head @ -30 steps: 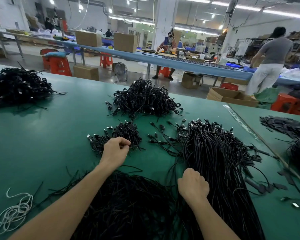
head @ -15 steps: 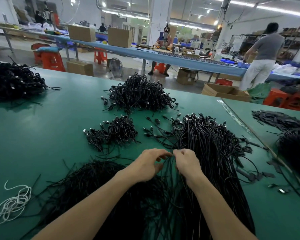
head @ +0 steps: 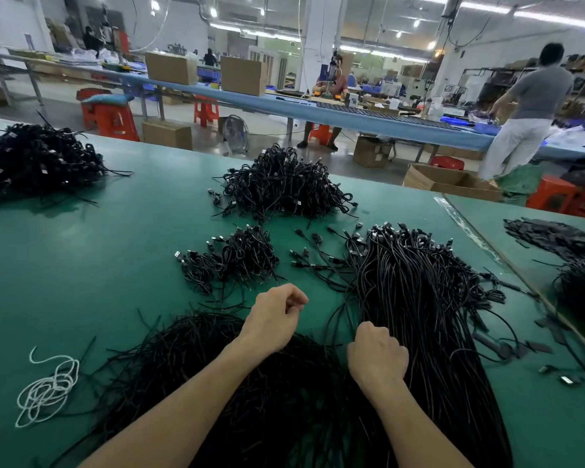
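The long bundle of black cables [head: 419,298] lies on the right half of the green desk [head: 81,265]. Its thin, glossy strands run roughly parallel from the near edge away from the person and fan out at the far end into a ragged crest of small plugs. The right hand [head: 377,358] sits at the bundle's near-left edge, knuckles up, with its fingers curled tightly round a few strands. The left hand [head: 272,320] hovers just left of the bundle above bare desk, fingers [head: 294,298] curled in and the thumb against the forefinger. Whether a strand is pinched there cannot be told.

Under both forearms spreads a loose mass of black strands [head: 190,359], touching the bundle's near end. Beyond the left hand sits a small heap of coiled cables [head: 237,258], and a few stray cables [head: 318,258] lie between it and the bundle. Farther back is a bigger heap [head: 284,187] — tangled, plugs sticking out — and another heap [head: 34,160] lies well apart at the far left. A white cord [head: 46,390] lies tangled near the left edge.
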`<state>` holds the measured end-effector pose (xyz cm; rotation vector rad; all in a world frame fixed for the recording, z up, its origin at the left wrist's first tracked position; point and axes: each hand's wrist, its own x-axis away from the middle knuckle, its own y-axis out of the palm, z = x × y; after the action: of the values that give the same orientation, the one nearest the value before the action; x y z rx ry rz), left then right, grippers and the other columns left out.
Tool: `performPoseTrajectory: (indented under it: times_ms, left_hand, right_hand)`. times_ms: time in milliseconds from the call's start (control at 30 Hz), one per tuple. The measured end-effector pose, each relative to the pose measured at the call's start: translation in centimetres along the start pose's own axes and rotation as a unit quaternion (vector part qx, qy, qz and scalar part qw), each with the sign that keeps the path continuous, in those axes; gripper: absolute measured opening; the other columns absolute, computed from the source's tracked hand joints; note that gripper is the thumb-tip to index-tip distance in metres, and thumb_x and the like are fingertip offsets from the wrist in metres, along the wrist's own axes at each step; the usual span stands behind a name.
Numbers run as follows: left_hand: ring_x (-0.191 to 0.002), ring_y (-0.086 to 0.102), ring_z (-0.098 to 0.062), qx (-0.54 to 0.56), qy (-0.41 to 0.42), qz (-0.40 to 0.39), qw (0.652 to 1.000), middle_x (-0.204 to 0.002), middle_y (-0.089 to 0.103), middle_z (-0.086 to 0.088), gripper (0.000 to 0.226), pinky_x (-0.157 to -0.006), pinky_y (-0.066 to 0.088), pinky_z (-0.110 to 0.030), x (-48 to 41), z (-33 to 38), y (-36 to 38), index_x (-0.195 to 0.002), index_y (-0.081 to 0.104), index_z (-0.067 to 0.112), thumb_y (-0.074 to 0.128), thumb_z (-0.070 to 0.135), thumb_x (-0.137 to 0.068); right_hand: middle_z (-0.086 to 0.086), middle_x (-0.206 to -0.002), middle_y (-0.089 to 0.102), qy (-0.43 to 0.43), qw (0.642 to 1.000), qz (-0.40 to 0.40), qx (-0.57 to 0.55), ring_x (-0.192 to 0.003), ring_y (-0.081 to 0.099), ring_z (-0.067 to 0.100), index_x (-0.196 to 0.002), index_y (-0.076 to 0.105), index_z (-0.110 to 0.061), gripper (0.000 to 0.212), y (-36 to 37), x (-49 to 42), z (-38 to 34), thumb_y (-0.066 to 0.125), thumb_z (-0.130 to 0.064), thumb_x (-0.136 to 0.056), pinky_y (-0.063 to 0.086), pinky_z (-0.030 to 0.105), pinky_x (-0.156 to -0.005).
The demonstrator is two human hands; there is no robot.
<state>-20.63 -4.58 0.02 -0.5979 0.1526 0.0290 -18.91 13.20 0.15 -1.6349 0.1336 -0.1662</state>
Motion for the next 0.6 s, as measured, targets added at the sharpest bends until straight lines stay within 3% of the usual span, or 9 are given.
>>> performPoseTrajectory:
  times_ms: [133, 200, 267, 333, 400, 467, 533, 600]
  left_hand:
    - [-0.090, 0.061, 0.000, -0.004, -0.006, 0.006, 1.000, -0.093, 0.066, 0.014, 0.030, -0.084, 0.054, -0.025, -0.2, 0.0, -0.4, -0.093, 0.061, 0.032, 0.054, 0.003, -0.096]
    - [-0.090, 0.062, -0.004, -0.003, -0.003, 0.003, 1.000, -0.094, 0.065, 0.012, 0.029, -0.084, 0.053, -0.023, -0.3, 0.1, -0.3, -0.098, 0.063, 0.029, 0.054, 0.002, -0.095]
    - [-0.094, 0.061, -0.007, -0.008, 0.017, -0.015, 1.000, -0.099, 0.063, 0.010, 0.032, -0.083, 0.051, -0.019, 0.1, 0.4, -0.2, -0.112, 0.063, 0.026, 0.056, 0.001, -0.094]
    - [-0.102, 0.056, -0.006, -0.022, 0.052, -0.041, 0.998, -0.110, 0.058, 0.009, 0.051, -0.088, 0.049, -0.022, 0.6, 0.7, 0.2, -0.132, 0.053, 0.033, 0.061, 0.002, -0.092]
    - [-0.107, 0.053, -0.007, -0.016, 0.094, -0.055, 0.994, -0.119, 0.052, 0.008, 0.070, -0.091, 0.049, -0.028, 0.7, 1.2, 0.6, -0.143, 0.040, 0.043, 0.065, 0.005, -0.090]
    - [-0.107, 0.052, -0.011, -0.001, 0.132, -0.054, 0.990, -0.118, 0.050, 0.004, 0.076, -0.092, 0.049, -0.030, 0.9, 1.7, 0.9, -0.147, 0.036, 0.045, 0.064, 0.004, -0.089]
    - [-0.101, 0.057, -0.007, 0.034, 0.131, -0.047, 0.990, -0.110, 0.053, 0.002, 0.064, -0.090, 0.050, -0.023, 1.3, 1.2, 1.0, -0.148, 0.040, 0.033, 0.057, 0.003, -0.094]
    - [-0.081, 0.066, 0.003, 0.100, 0.066, -0.042, 0.992, -0.096, 0.057, 0.005, 0.039, -0.072, 0.052, -0.013, 2.2, 1.2, 1.0, -0.141, 0.049, 0.008, 0.045, 0.003, -0.103]
  right_hand:
    - [0.010, -0.107, 0.058, 0.011, 0.997, -0.014, -0.075, -0.090, 0.059, 0.026, -0.099, 0.052, -0.009, 0.008, -0.5, -0.9, 0.1, 0.047, -0.015, -0.098, 0.049, 0.035, -0.075]
    - [0.015, -0.111, 0.054, 0.018, 0.986, -0.018, -0.168, -0.081, 0.054, 0.023, -0.105, 0.049, -0.005, 0.015, -1.1, -1.4, 0.2, 0.044, -0.018, -0.101, 0.043, 0.031, -0.063]
    - [0.016, -0.104, 0.054, 0.004, 0.958, -0.034, -0.284, -0.069, 0.044, 0.018, -0.098, 0.045, -0.005, 0.012, -2.1, -1.4, -0.1, 0.041, -0.016, -0.101, 0.035, 0.027, -0.051]
    - [0.009, -0.089, 0.054, -0.022, 0.937, -0.034, -0.347, -0.062, 0.041, 0.015, -0.091, 0.044, -0.009, 0.012, -3.3, -0.8, -0.5, 0.039, -0.014, -0.101, 0.033, 0.018, -0.040]
    - [0.003, -0.078, 0.055, -0.076, 0.925, -0.023, -0.371, -0.054, 0.044, 0.010, -0.086, 0.050, -0.015, 0.017, -4.7, 0.6, -1.4, 0.040, -0.012, -0.100, 0.031, 0.014, -0.037]
    - [-0.004, -0.070, 0.057, -0.160, 0.908, -0.018, -0.388, -0.049, 0.050, 0.003, -0.077, 0.054, -0.025, 0.027, -6.0, 2.5, -2.6, 0.043, -0.011, -0.097, 0.035, 0.012, -0.042]
    - [-0.012, -0.067, 0.059, -0.247, 0.888, -0.033, -0.386, -0.056, 0.056, -0.005, -0.069, 0.055, -0.030, 0.026, -6.8, 4.9, -3.8, 0.048, -0.023, -0.092, 0.039, 0.012, -0.048]
    - [-0.020, -0.065, 0.059, -0.309, 0.874, -0.051, -0.371, -0.057, 0.056, -0.003, -0.067, 0.055, -0.031, 0.026, -7.1, 6.6, -4.3, 0.050, -0.043, -0.090, 0.039, 0.014, -0.048]
